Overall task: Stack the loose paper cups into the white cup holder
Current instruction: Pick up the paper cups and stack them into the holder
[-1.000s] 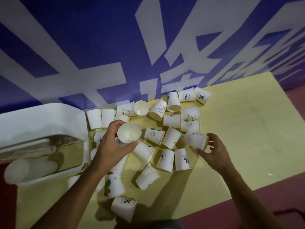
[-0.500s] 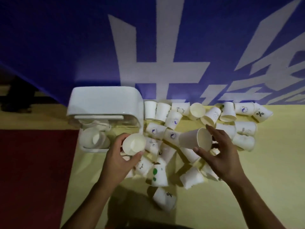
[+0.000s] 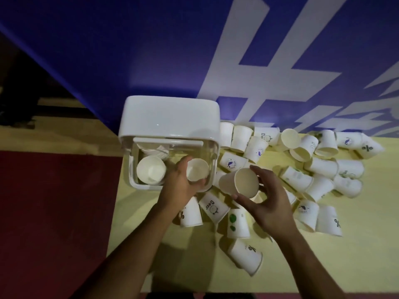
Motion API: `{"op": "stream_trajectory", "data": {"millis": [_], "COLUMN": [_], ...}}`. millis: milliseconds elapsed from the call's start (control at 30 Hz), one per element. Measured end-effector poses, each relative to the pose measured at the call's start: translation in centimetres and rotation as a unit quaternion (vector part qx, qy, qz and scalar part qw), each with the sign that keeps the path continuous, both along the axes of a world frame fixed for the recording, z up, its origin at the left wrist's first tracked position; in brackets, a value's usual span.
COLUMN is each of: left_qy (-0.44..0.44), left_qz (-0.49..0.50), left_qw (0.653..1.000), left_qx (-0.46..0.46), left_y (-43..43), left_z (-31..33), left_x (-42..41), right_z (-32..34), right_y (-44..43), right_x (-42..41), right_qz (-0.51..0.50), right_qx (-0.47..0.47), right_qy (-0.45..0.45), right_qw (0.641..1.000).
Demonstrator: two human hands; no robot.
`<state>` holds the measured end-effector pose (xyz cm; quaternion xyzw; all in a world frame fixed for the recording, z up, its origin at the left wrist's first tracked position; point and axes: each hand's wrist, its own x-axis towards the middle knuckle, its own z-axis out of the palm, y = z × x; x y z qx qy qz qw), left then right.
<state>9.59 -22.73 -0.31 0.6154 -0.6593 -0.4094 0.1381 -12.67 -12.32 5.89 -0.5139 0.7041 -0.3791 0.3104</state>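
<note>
The white cup holder (image 3: 170,117) stands at the table's left end, its clear front bin open towards me. A stack of cups (image 3: 151,172) sits in the bin's left side. My left hand (image 3: 179,184) grips a white paper cup (image 3: 197,172), mouth up, over the bin's right side. My right hand (image 3: 267,201) holds a second paper cup (image 3: 237,182) tilted with its mouth towards me, just right of the holder. Several loose paper cups (image 3: 319,167) lie scattered on the yellow table to the right.
The yellow table (image 3: 356,255) has bare surface at the lower right. A blue wall with white lettering (image 3: 259,61) rises right behind the cups. Dark red floor (image 3: 54,212) lies left of the table edge. More cups (image 3: 246,256) lie near my forearms.
My left hand has carried its cup left and over the holder's bin. My right hand has brought its cup closer to the holder. The view has shifted towards the holder.
</note>
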Motion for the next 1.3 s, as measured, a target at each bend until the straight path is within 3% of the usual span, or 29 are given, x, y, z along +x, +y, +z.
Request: {"op": "stream_trajectory", "data": {"millis": [133,400,667,967,1300], "left_qy": [-0.037,0.019,0.076,0.179,0.058], "left_qz": [-0.043,-0.062,-0.004,0.102,0.012], "left_qw": [0.997,0.995,0.992,0.969,0.997], "left_qx": [0.047,0.072,0.102,0.138,0.040], "left_y": [-0.7,-0.5,0.7,0.9,0.3], "left_z": [-1.5,-0.9,0.0,0.6,-1.3], "left_x": [0.2,2.0,3.0,2.1,2.0], "right_z": [-1.6,-2.9,-4.0,-6.3,-9.3], "right_y": [-1.7,-4.6,-4.6,-6.1,-6.3], "right_x": [1.8,5.3,7.6,9.0,8.4], "right_qz": [-0.007,0.030,0.023,0.078,0.099], "right_qx": [0.012,-0.003,-0.038,-0.008,0.026], "right_qy": [0.026,0.042,0.049,0.093,0.197], "right_qw": [1.000,0.999,0.998,0.993,0.975]}}
